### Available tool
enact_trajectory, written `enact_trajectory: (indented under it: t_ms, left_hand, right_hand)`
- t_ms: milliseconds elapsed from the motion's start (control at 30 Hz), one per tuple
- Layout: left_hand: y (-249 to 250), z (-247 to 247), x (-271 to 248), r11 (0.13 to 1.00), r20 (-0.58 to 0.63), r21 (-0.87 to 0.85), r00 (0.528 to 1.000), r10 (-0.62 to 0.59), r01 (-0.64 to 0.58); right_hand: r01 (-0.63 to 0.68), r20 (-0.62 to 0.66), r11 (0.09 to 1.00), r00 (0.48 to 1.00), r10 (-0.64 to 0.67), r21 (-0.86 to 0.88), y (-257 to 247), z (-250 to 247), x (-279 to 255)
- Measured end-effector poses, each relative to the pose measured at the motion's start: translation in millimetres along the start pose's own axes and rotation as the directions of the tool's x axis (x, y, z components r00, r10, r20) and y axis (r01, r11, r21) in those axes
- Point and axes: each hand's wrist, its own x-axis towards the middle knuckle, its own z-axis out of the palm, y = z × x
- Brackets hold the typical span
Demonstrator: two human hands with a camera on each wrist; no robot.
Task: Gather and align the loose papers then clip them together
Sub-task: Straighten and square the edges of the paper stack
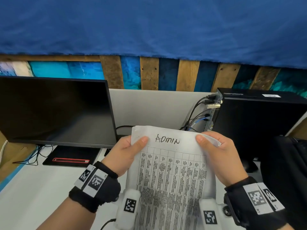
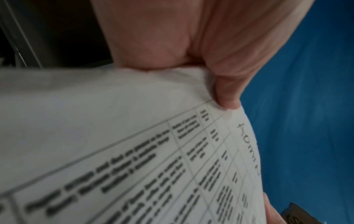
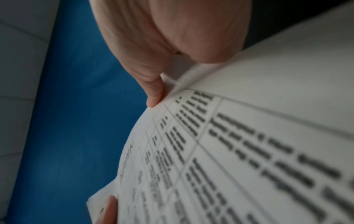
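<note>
A stack of white papers [image 1: 169, 171], its top sheet printed with a table and hand-lettered "ADMIN", stands raised in front of me over the white desk [image 1: 33, 188]. My left hand [image 1: 127, 151] grips its upper left edge, thumb on the front. My right hand [image 1: 216, 150] grips the upper right edge the same way, where several sheet edges fan out unevenly. The left wrist view shows the papers [image 2: 134, 136] under my left thumb [image 2: 226, 94]. The right wrist view shows the papers [image 3: 249, 136] under my right thumb [image 3: 153, 94]. No clip is in view.
A dark monitor [image 1: 54, 110] stands at the left with a black pad [image 1: 71, 156] below it. A black computer tower [image 1: 259, 123] with cables [image 1: 196, 113] stands at the right. A black bag [image 1: 285, 171] lies near my right wrist.
</note>
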Motion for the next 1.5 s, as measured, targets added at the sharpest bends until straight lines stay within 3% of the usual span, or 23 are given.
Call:
enact_trajectory:
  t_ms: [233, 400, 500, 767, 1100, 1500]
  left_hand:
    - [-7.2, 2.5, 2.3, 0.997, -0.054, -0.065, 0.998, 0.036, -0.04]
    - [0.4, 1.9, 1.7, 0.952, -0.166, -0.006, 0.939, 0.3, -0.305]
    - [-1.4, 3.9, -0.6, 0.928, -0.184, 0.064, 0.91, 0.372, -0.366]
    - [-7.7, 5.8, -6.0, 0.889, -0.274, 0.141, 0.846, 0.457, -0.435]
    - [-20.7, 4.5, -20.4, 0.861, -0.485, 0.171, 0.72, 0.497, -0.479]
    - [-22.1, -3.9, -23.0, 0.791, -0.426, 0.239, 0.671, 0.607, -0.563]
  right_hand:
    - [0.048, 0.015, 0.998, 0.999, -0.047, -0.029, 1.9, -2.4, 0.5]
    - [0.143, 0.033, 0.99, 0.989, -0.142, -0.021, 4.4, -0.2, -6.1]
    - [0.155, 0.052, 0.988, 0.987, -0.154, -0.021, 7.6, 4.3, -9.6]
    - [0.079, 0.113, 0.994, 0.99, -0.087, 0.075, 12.5, 4.5, -14.6]
    - [0.042, 0.118, 0.994, 0.992, -0.054, 0.104, 25.0, 2.9, -21.7]
    - [0.033, 0.092, 0.991, 0.995, -0.045, 0.13, 25.9, 6.5, -21.9]
